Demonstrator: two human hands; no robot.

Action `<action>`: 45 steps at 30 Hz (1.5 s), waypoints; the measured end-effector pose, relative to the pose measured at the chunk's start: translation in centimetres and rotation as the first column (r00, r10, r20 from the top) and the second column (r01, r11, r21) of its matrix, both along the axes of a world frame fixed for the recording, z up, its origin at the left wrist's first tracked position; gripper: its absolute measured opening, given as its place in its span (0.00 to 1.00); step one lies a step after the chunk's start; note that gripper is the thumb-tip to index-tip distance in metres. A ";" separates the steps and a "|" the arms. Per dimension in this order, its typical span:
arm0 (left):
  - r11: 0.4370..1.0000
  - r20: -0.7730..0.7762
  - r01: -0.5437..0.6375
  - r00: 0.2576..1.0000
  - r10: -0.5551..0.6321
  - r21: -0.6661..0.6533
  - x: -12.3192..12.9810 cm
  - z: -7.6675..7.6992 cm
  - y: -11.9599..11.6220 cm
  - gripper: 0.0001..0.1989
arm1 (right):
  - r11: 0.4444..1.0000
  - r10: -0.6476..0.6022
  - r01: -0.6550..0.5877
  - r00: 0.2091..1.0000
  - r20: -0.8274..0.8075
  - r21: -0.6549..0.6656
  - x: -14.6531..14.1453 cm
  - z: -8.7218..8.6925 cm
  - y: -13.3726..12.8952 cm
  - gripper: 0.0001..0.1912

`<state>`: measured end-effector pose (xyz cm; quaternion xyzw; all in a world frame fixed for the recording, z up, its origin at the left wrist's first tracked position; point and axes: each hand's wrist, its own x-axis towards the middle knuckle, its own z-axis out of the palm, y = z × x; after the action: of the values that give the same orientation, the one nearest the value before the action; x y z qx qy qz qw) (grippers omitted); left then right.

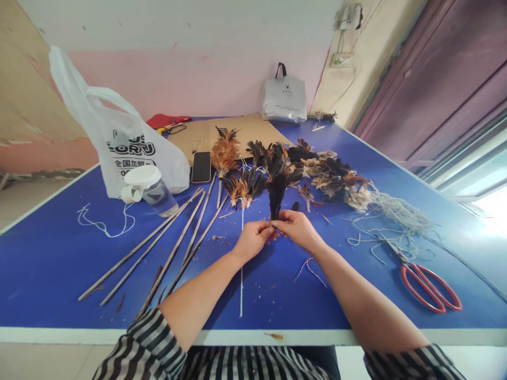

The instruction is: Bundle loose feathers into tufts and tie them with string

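Black feathers (276, 195) are in both hands right now, held upright in a bunch over the middle of the blue table (277, 301). The left hand (253, 240) is closed in a pinch at the bottom of the bunch, thumb against fingers, and the right hand (297, 229) pinches that same base from the other side. The fingertips are so close together that I can't tell if they're touching, or whether there's a stick or string in there too.

Just beyond the hands there's a row of brown and black feather clumps (246, 187), with an orange-brown bunch (225, 153) overlapping the cardboard (190, 138) and a messy feather pile (332, 177) off to the right. Long thin sticks (172, 252) fan out on the left. The phone (201, 167) is beside the orange-brown bunch, and the clear cup (158, 195) with its white lid sits in front of the white plastic bag (127, 137).

Over on the right, a tangle of pale string (400, 211) trails down to the red-handled scissors (430, 287), which lie with the handles towards the near edge. A short red-and-white cord (309, 270) lies near the right forearm. Silver bag (284, 100) is at the far end, by the wall.
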<state>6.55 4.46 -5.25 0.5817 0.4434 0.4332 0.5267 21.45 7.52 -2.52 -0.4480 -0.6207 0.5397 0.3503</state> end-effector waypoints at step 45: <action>0.991 0.292 0.022 0.956 0.019 -0.135 -0.2 0.9 0.5 0.17 | 0.997 -0.053 0.060 0.989 -0.140 0.052 0.5 -1.0 0.6 0.14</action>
<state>6.35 5.00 -4.31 0.4742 0.3889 0.4825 0.6254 21.99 8.17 -3.55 -0.4167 -0.5968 0.5418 0.4203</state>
